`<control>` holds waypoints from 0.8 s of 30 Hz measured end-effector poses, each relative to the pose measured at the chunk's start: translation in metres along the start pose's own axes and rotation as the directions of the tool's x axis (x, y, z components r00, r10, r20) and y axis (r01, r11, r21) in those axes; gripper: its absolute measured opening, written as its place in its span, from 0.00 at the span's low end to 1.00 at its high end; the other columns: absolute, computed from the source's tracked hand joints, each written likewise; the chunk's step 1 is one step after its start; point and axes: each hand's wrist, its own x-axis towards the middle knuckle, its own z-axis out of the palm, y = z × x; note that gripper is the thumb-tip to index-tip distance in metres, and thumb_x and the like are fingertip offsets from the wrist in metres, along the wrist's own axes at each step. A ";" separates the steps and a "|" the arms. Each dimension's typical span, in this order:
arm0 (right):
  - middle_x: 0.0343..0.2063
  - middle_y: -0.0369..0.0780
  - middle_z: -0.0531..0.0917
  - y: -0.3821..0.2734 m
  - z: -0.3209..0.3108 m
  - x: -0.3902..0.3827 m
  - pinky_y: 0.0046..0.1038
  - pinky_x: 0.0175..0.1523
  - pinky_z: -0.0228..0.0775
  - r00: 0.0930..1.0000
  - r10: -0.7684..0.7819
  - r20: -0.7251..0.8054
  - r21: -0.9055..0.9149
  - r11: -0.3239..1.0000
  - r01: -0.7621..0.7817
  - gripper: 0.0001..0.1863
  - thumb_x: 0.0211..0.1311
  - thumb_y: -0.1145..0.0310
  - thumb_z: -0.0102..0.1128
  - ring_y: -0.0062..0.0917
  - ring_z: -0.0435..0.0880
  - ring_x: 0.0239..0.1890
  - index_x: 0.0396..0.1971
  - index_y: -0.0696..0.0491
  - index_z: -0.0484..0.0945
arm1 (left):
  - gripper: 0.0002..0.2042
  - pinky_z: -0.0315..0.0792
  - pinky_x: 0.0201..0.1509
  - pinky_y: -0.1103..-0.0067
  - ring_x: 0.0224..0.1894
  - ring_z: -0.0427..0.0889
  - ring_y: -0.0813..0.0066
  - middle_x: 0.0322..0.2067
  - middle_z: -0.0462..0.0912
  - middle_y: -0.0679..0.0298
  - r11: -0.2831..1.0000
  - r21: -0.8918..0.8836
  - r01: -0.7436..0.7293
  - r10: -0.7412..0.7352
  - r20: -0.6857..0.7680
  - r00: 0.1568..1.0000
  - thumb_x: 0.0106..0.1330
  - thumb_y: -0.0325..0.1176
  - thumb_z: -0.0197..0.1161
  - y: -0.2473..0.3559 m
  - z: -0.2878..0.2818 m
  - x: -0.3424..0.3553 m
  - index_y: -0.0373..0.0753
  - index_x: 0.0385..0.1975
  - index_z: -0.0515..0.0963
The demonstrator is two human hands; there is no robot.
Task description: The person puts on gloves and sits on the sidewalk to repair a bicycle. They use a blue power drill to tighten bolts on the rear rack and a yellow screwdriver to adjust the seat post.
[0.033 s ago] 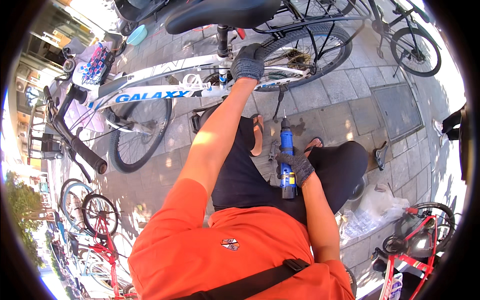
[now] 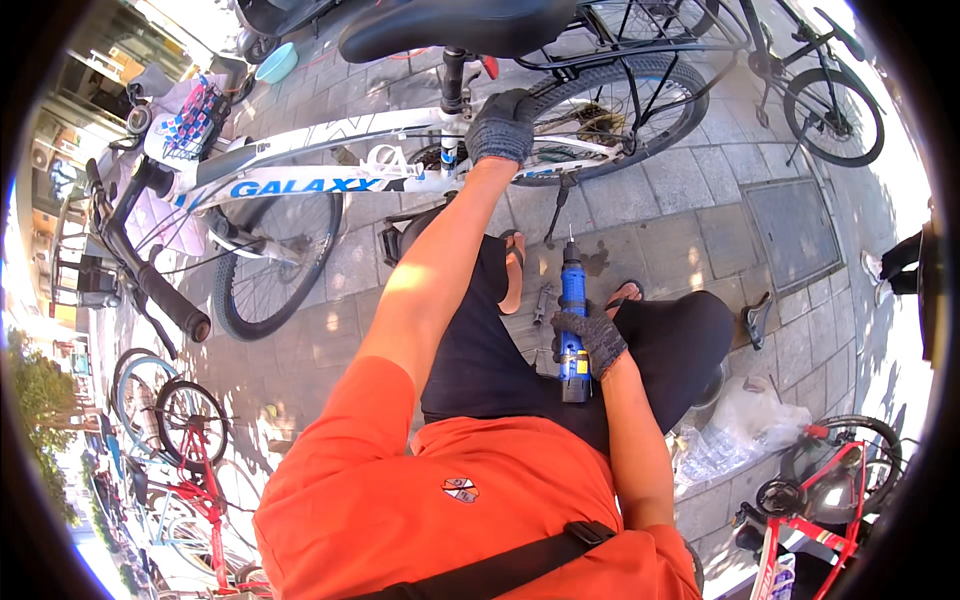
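A white bicycle (image 2: pixel 300 180) with blue lettering and a black saddle (image 2: pixel 455 28) stands across the upper part of the view. My left hand (image 2: pixel 500 128), in a dark grey glove, is closed on its frame just behind the seat tube, beside the rear wheel (image 2: pixel 672 118); the fingertips are partly hidden. Over my lap, my right hand (image 2: pixel 594 338), also gloved, is wrapped round a blue and black cordless screwdriver (image 2: pixel 573 290). Its thin bit points away from me, toward the bicycle, and touches nothing.
The bicycle's kickstand (image 2: pixel 558 208) reaches the paving. A small metal part (image 2: pixel 543 305) and a dark saddle-shaped piece (image 2: pixel 757 320) lie on the ground. To the right are a plastic bag (image 2: pixel 745 420) and a red bicycle (image 2: pixel 815 525). More bicycles (image 2: pixel 200 440) stand left. A person's leg (image 2: pixel 900 265) shows far right.
The whole view has shifted very slightly. Both hands keep the same hold, and the bicycle and screwdriver show no clear movement.
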 end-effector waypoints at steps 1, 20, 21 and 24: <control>0.26 0.40 0.80 -0.003 0.002 0.002 0.33 0.23 0.78 1.000 -0.004 0.007 -0.016 1.000 0.004 0.25 0.51 0.74 0.74 0.29 0.81 0.19 0.48 0.55 0.71 | 0.15 0.75 0.55 0.61 0.50 0.81 0.50 0.47 0.83 0.53 0.999 -0.045 -0.004 0.002 -0.044 0.999 0.69 0.44 0.58 -0.006 0.001 0.001 0.46 0.48 0.82; 0.30 0.40 0.83 -0.072 0.136 0.051 0.31 0.27 0.79 0.969 0.020 0.246 -0.146 0.989 0.016 0.29 0.51 0.69 0.77 0.27 0.83 0.24 0.50 0.57 0.70 | 0.16 0.72 0.29 0.80 0.26 0.76 0.79 0.30 0.84 0.63 0.123 -0.616 0.778 -0.436 0.671 0.600 0.73 0.47 0.57 -0.056 -0.058 -0.084 0.41 0.45 0.81; 0.30 0.40 0.83 -0.070 0.140 0.054 0.31 0.27 0.79 0.980 -0.009 0.201 -0.222 0.974 0.054 0.29 0.51 0.68 0.77 0.26 0.83 0.24 0.50 0.57 0.70 | 0.16 0.72 0.30 0.79 0.26 0.76 0.79 0.29 0.84 0.63 0.132 -0.638 0.759 -0.437 0.650 0.622 0.73 0.47 0.58 -0.059 -0.057 -0.081 0.41 0.45 0.81; 0.30 0.40 0.83 -0.068 0.150 0.060 0.29 0.29 0.78 0.991 -0.102 0.089 -0.426 0.895 0.130 0.30 0.51 0.64 0.78 0.24 0.83 0.26 0.49 0.58 0.70 | 0.15 0.72 0.30 0.80 0.26 0.76 0.79 0.26 0.83 0.63 0.163 -0.655 0.738 -0.434 0.624 0.650 0.74 0.45 0.57 -0.060 -0.053 -0.075 0.39 0.43 0.80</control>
